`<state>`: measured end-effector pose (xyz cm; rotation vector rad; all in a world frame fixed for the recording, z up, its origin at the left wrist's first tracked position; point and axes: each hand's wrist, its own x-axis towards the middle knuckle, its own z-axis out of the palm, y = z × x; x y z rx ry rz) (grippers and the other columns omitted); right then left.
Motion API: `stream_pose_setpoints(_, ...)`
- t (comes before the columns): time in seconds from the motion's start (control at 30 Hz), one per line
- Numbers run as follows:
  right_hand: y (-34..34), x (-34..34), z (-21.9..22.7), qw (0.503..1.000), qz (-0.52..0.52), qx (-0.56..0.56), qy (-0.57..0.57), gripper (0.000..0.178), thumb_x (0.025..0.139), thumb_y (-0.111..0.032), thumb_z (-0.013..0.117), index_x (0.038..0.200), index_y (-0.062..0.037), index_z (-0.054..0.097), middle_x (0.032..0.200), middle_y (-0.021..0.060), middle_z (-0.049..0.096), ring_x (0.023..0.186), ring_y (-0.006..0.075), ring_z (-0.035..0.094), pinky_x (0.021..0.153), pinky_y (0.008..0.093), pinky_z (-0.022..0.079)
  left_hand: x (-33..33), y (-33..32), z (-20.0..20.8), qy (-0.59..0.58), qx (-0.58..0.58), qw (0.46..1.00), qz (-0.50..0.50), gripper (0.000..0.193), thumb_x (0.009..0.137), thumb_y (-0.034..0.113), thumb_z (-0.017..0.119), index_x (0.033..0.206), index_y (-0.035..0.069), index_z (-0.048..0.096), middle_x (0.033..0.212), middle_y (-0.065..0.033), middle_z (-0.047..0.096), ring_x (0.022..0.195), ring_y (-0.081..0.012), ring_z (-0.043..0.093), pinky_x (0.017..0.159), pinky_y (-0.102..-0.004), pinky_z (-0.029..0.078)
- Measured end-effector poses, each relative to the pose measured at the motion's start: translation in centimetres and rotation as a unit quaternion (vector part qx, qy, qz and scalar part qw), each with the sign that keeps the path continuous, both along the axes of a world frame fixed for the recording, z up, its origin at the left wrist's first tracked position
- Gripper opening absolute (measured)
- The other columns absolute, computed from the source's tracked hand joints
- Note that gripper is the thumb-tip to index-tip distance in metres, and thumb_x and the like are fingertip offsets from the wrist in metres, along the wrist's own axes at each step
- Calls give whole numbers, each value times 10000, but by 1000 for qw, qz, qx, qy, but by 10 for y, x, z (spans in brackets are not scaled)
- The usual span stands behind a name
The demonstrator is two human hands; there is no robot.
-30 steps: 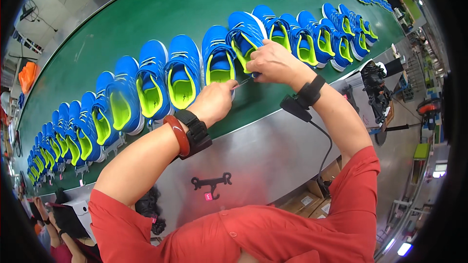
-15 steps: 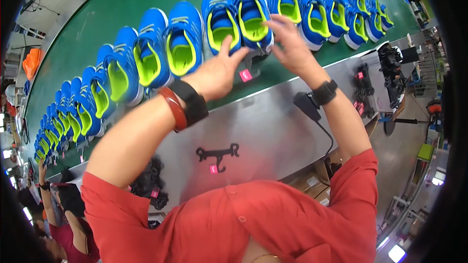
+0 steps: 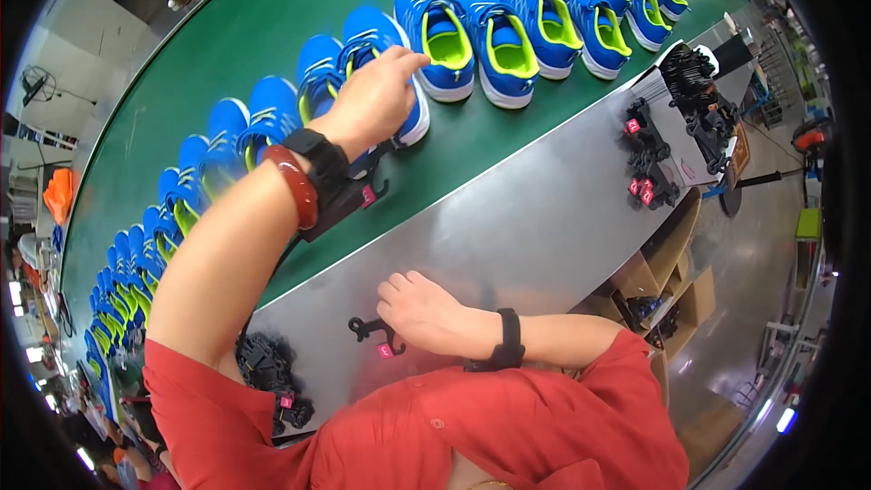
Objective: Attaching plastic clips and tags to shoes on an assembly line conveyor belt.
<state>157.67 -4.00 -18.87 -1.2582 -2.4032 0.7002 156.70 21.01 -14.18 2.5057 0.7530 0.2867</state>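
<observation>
My left hand point(image 3: 374, 98) is bent over a blue sports shoe point(image 3: 415, 120) with a lime-green lining; its fingers curl at the collar, and the thumb is hidden. A black hanger with a pink tag point(image 3: 368, 195) shows below that wrist, at the shoes' heels, partly covered by the wristband. Low over the steel ledge, my right hand point(image 3: 422, 308) has its fingers closed on one end of another black hanger point(image 3: 367, 327), whose other end and pink-tagged hook stick out to the left.
A row of blue shoes point(image 3: 510, 59) curves along the green belt point(image 3: 435, 163) on both sides. Piles of black hangers lie at the left point(image 3: 272, 377) and right point(image 3: 649, 159) of the steel ledge point(image 3: 490, 227). An open carton point(image 3: 694, 308) stands beneath, at right.
My right hand has left the shoes and come down to the hanger on the ledge. The shoes with the tagged hanger have shifted left, and my left hand has moved left and up.
</observation>
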Motion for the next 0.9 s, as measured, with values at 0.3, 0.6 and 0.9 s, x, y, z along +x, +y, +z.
stream_pose_setpoints(0.3, 27, 130, 0, 722, -383, -278, 504, 304, 945, -115, 514, 1237, -28, 512, 804, 56, 630, 581, 104, 569, 564, 255, 484, 39, 21, -34, 33, 16, 999, -15, 235, 820, 42, 583, 1041, 7, 654, 1011, -189, 667, 973, -372, 629, 858, -437, 497)
stream_pose_setpoints(0.6, 95, 129, -29, 703, -441, -135, 542, 428, 974, -100, 498, 1390, -26, 431, 787, 41, 616, 575, 68, 556, 502, 215, 459, 37, 24, -37, -2, 6, 1000, 3, 169, 784, 55, 654, 941, 14, 703, 932, -165, 691, 889, -325, 669, 789, -393, 519)
stream_pose_setpoints(0.9, 114, 177, -15, 639, -389, -325, 579, 246, 958, -172, 558, 1144, -18, 609, 641, -10, 567, 469, 47, 446, 431, 204, 345, 34, 17, -34, 22, 53, 992, -112, 453, 803, -3, 579, 1248, 74, 543, 1175, -193, 592, 900, -390, 637, 768, -441, 518)
